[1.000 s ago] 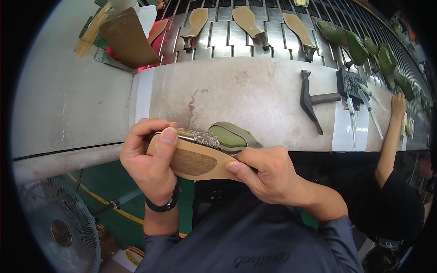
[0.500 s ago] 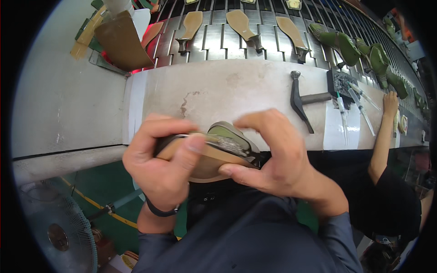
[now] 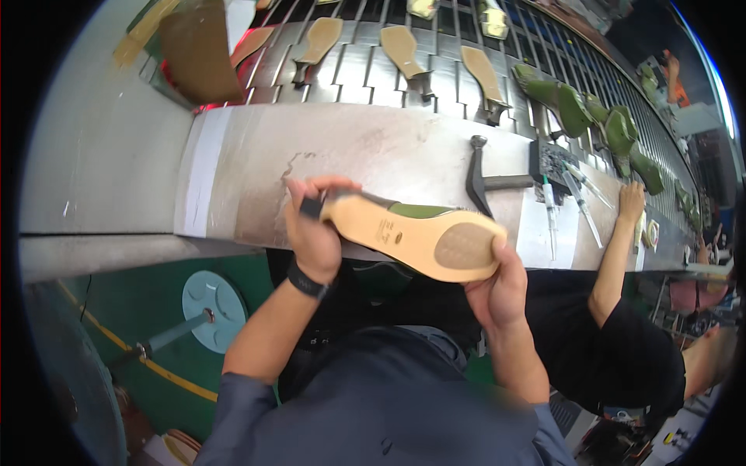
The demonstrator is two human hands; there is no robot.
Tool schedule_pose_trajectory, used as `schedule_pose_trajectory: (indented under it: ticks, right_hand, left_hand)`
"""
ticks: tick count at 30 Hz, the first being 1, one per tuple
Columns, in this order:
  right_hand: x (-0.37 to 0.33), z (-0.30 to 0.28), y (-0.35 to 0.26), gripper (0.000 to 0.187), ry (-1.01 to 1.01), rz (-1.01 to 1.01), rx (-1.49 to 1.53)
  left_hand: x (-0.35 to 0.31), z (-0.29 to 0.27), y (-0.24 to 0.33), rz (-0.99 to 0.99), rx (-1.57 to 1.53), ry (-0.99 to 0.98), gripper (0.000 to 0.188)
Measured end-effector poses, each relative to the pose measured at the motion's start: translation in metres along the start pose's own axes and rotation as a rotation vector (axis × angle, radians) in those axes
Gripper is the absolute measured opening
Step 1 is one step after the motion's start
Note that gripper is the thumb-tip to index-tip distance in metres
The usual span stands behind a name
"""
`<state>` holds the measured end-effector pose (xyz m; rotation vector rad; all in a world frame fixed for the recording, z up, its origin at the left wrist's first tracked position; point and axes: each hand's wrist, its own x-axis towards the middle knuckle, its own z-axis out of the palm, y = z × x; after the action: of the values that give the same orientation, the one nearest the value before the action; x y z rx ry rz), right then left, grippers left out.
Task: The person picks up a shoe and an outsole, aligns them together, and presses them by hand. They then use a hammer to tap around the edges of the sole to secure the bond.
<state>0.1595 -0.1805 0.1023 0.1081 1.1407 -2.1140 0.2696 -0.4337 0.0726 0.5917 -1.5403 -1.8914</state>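
A green shoe (image 3: 408, 237) lies across both hands, its tan sole turned up toward me and a darker oval patch near the toe. My left hand (image 3: 315, 237) is closed round the heel end, beside the dark heel block. At the toe end my right hand (image 3: 501, 283) grips the sole's edge, thumb on top. Only a strip of the green upper shows behind the sole; the rest is hidden. Beyond the shoe, on the pale bench (image 3: 256, 163), lies a hammer (image 3: 476, 175) with a grey handle.
Syringes (image 3: 550, 213) and a dark block (image 3: 546, 163) lie right of the hammer. Behind the bench, a metal conveyor (image 3: 353, 81) carries tan soles (image 3: 402, 50) and green shoes (image 3: 563, 105). A co-worker's hand (image 3: 631, 203) rests at the right. A fan (image 3: 66, 380) stands lower left.
The shoe has been turned so its whole sole faces up, heel to the left. My left hand has shifted to the heel and my right hand to the toe. The view has moved slightly.
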Motion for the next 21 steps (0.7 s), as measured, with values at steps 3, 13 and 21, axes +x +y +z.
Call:
schedule_pose_trajectory:
  ticks: [3, 13, 21]
  right_hand:
    - [0.005, -0.010, 0.007, 0.036, -0.098, 0.051, -0.282]
    - [0.059, 0.151, -0.035, 0.042, -0.675, -0.797, -1.391]
    - [0.023, 0.131, -0.034, 0.044, -0.611, -1.119, -1.397]
  left_hand:
    - [0.040, -0.012, 0.024, 0.107, 0.022, 0.039, 0.086]
    - [0.068, -0.009, 0.031, 0.392, 0.256, -0.490, 0.082]
    - [0.070, 0.008, 0.008, 0.390, 0.070, -0.342, 0.084]
